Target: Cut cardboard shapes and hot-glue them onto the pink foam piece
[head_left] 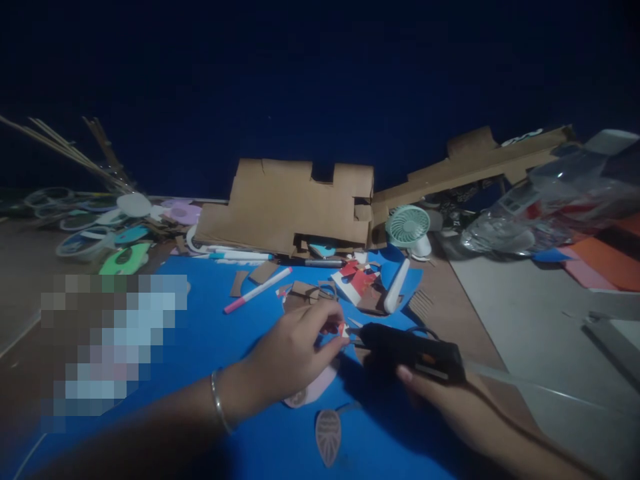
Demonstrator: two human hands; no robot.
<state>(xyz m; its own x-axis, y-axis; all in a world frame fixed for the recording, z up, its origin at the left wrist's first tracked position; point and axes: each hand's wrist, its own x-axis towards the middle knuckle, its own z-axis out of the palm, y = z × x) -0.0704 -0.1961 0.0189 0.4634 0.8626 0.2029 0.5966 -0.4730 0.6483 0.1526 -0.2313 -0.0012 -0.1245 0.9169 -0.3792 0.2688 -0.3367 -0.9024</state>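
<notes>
My left hand (pixel 300 343), with a silver bangle at the wrist, pinches a small red and white paper piece (pixel 343 330) between thumb and fingers. Wrapped round the body of a black hot glue gun (pixel 410 348) is my right hand (pixel 425 387). The gun's nozzle points left, close against the paper piece; whether they touch I cannot tell. A clear glue stick (pixel 540 383) sticks out of its back end. Under my left hand lies a pale pink cut-out (pixel 320 387), partly hidden. Nearer to me on the blue sheet (pixel 200 360) rests a leaf-shaped patterned cut-out (pixel 328 437).
Beyond my hands lie a pink-capped marker (pixel 257 291), red and white paper scraps (pixel 356 281) and a white tool (pixel 397 287). Cut cardboard (pixel 295 203) and a green fan (pixel 409 225) stand behind. Tape rolls (pixel 85 241) are at left, plastic bottles (pixel 530 213) at right.
</notes>
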